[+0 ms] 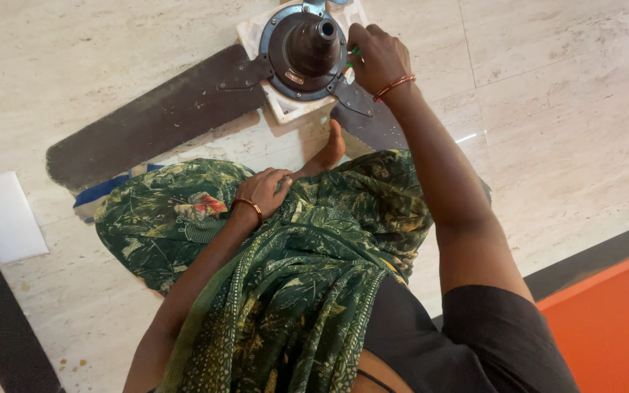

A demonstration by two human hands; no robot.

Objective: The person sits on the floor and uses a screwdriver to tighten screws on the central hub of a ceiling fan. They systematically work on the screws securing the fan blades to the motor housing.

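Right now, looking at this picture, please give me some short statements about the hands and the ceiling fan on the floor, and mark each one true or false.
1. The right hand touches the fan motor at its rim. True.
2. The left hand holds a fan blade. False: it rests on the green patterned cloth over the knee.
3. The fan lies on a pale stone floor. True.
4. The long dark blade is detached from the motor. False: a metal bracket joins it.
5. Both wrists are bare. False: each wears a bangle.

One dark brown ceiling fan motor (306, 49), two dusty brown fan blades (156, 116), two bangled hands (377, 57), one bare foot (327, 153), one white floor tile (5, 216).
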